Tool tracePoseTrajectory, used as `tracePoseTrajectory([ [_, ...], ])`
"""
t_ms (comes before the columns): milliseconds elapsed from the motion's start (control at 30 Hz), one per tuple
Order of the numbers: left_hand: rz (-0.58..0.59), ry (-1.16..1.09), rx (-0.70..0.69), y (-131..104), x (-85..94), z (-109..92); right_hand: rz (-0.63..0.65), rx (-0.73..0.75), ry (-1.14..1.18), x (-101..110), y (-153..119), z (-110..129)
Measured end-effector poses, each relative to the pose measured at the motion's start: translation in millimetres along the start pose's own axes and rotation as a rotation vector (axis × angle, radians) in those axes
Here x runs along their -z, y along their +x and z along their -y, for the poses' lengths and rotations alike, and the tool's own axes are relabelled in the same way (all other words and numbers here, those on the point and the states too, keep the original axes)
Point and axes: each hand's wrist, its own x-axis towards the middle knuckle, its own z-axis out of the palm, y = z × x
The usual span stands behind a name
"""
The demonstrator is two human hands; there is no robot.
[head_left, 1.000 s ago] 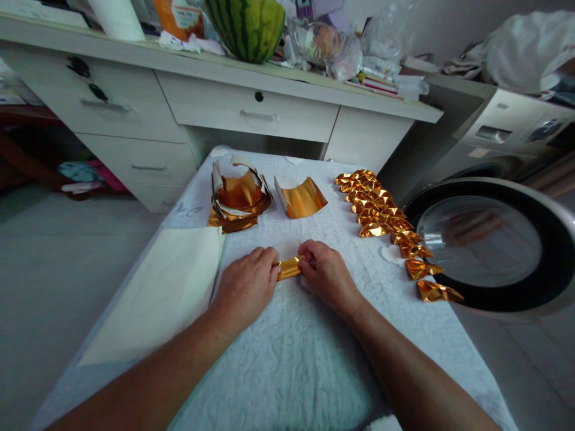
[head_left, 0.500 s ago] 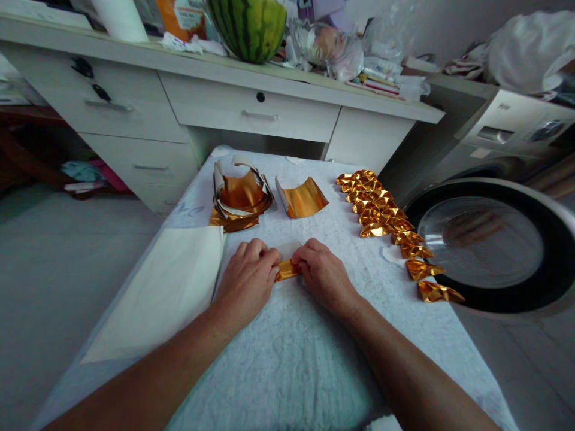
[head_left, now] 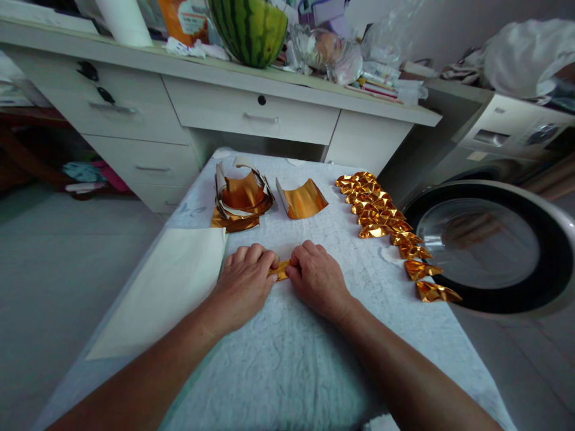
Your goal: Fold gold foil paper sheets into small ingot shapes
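Between my two hands lies a narrow strip of folded gold foil paper (head_left: pixel 281 272), low on the cloth-covered table (head_left: pixel 269 365). My left hand (head_left: pixel 250 273) is closed on its left end, and my right hand (head_left: pixel 317 273) pinches the right end; the fingers hide both ends. A pale sheet edge shows just behind the strip. Beyond my hands, a single curled gold foil sheet (head_left: pixel 305 199) rests by a stack of curled gold foil sheets (head_left: pixel 242 194). On the right, several folded gold foil pieces (head_left: pixel 377 206) form a slanting row.
A large off-white paper sheet (head_left: pixel 166 287) lies at the table's left. Behind stands a white drawer cabinet (head_left: pixel 251 111) bearing a cut watermelon (head_left: pixel 251 30) and plastic bags. The washing machine's round door (head_left: pixel 485 239) hangs open close to the right table edge.
The gold strip between my hands looks narrower and its visible part shorter. My right hand has shifted slightly left, and my left fingers lie flatter.
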Motion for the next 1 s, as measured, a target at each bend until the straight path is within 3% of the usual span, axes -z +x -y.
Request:
tracePoseTrajectory([
  [533,0.129,-0.107,-0.024,-2.8,6.5,9.8,-0.058,-0.073,-0.07,-6.3,-1.0,10.1],
  [1000,0.125,-0.141,-0.046,-2.6,6.9,12.7,-0.049,-0.184,-0.059,3.3,-5.6,-21.1],
])
